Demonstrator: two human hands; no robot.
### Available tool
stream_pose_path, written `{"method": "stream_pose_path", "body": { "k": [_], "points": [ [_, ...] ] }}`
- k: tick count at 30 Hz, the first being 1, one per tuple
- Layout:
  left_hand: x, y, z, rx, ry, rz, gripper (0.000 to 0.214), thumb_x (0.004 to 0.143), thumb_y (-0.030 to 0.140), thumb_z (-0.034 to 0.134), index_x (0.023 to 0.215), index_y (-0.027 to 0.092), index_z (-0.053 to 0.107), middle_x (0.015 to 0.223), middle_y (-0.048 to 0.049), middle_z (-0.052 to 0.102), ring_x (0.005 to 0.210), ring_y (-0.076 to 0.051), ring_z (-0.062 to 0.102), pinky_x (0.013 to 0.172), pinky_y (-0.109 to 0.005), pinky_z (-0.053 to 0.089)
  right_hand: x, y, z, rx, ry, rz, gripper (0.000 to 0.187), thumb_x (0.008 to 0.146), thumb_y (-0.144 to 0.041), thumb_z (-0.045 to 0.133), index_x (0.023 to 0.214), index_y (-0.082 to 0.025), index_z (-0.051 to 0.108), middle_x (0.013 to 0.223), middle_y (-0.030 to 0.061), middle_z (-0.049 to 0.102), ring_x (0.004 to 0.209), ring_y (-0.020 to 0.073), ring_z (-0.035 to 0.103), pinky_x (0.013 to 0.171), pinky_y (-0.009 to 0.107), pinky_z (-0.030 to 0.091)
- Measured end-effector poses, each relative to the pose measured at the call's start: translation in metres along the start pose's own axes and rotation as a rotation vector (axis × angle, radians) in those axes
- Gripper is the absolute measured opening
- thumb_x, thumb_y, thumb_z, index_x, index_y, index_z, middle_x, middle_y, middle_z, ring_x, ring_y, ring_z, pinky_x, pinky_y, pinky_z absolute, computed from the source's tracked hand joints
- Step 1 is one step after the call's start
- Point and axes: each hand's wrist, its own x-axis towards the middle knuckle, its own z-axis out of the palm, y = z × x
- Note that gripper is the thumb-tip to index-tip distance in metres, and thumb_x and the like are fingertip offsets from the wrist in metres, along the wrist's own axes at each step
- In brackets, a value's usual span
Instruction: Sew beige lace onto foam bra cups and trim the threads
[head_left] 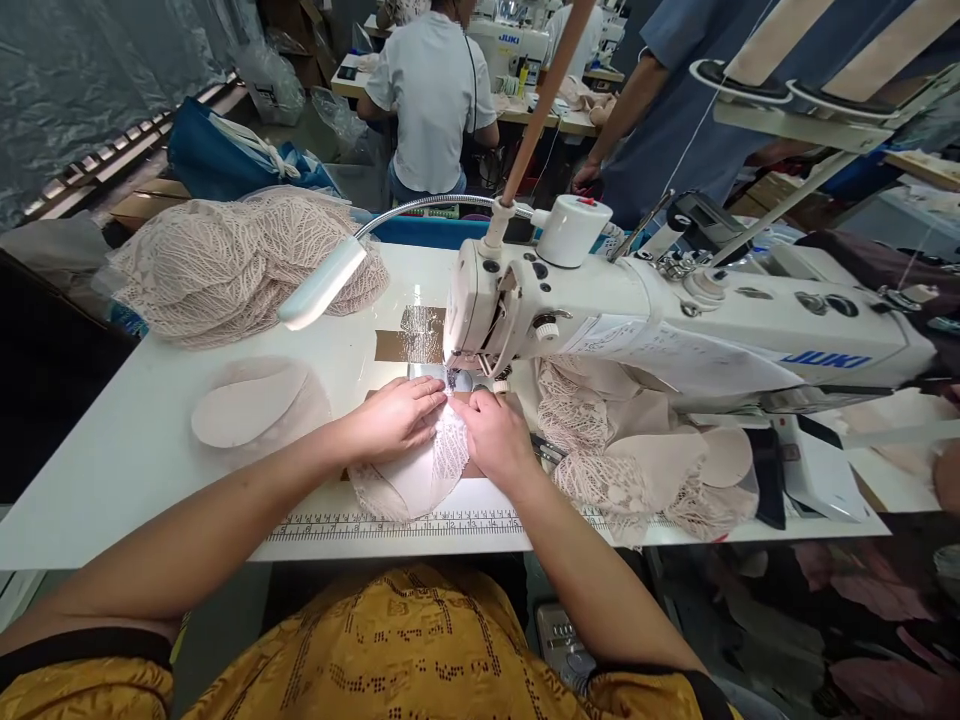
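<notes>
A pale lace-covered bra cup piece [420, 480] lies on the white table [135, 450] under the needle of a white Juki sewing machine [675, 320]. My left hand [394, 415] presses flat on the piece's left side, fingers stretched toward the needle. My right hand [495, 435] rests on its right side, fingers curled down onto the lace just in front of the presser foot [459, 380]. Both hands hold the fabric against the table.
A heap of lace cups [240, 265] sits at the back left, with plain foam cups [251, 405] nearer. More lace pieces [637, 460] lie right of my hands. A gooseneck lamp [322, 285] hangs over the table. A ruler strip [390, 525] lines the front edge. People work behind.
</notes>
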Motion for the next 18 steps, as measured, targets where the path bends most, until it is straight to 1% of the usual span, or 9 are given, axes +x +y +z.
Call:
{"method": "stream_pose_path", "body": {
  "k": [5,9,13,15,18],
  "points": [
    [0.006,-0.007,-0.006,0.010,-0.047,0.014,0.052,0.094,0.035,0.048,0.136,0.004,0.050,0.145,-0.0231,0.045,0.131,-0.035,0.046,0.107,-0.049,0.040,0.006,-0.001,0.000,0.022,-0.018,0.057,0.047,0.090,-0.009,0.044,0.131,-0.024,0.061,0.096,0.0111,0.064,0.091,0.0250,0.056,0.073,0.033,0.041],
    [0.011,-0.015,-0.011,0.020,-0.093,0.072,0.054,0.093,0.034,0.046,0.138,0.004,0.048,0.146,-0.0238,0.043,0.134,-0.035,0.043,0.108,-0.049,0.039,0.007,-0.003,0.002,0.012,-0.017,0.096,0.043,0.092,-0.013,0.043,0.129,-0.025,0.062,0.095,0.0112,0.065,0.089,0.0252,0.057,0.070,0.033,0.040],
    [0.014,-0.025,-0.012,0.023,-0.128,0.136,0.056,0.091,0.029,0.047,0.140,0.004,0.045,0.148,-0.0230,0.041,0.137,-0.033,0.039,0.112,-0.048,0.036,0.007,-0.004,0.002,0.012,-0.001,0.093,0.041,0.093,-0.014,0.042,0.128,-0.024,0.063,0.094,0.0108,0.065,0.086,0.0238,0.058,0.068,0.032,0.040],
    [0.012,-0.027,-0.013,0.019,-0.117,0.156,0.053,0.090,0.025,0.047,0.139,0.006,0.047,0.147,-0.0213,0.043,0.137,-0.032,0.040,0.112,-0.046,0.036,0.006,-0.002,0.001,0.024,0.015,0.066,0.041,0.093,-0.014,0.042,0.126,-0.023,0.064,0.093,0.0098,0.066,0.085,0.0229,0.058,0.070,0.032,0.041],
    [0.003,-0.024,-0.017,0.028,-0.040,0.137,0.043,0.090,0.018,0.045,0.131,0.012,0.056,0.143,-0.0176,0.048,0.133,-0.031,0.044,0.107,-0.047,0.039,0.002,0.004,0.002,0.079,0.047,0.039,0.041,0.091,-0.011,0.041,0.120,-0.022,0.067,0.093,0.0082,0.067,0.085,0.0215,0.059,0.074,0.031,0.043]
  ]
}}
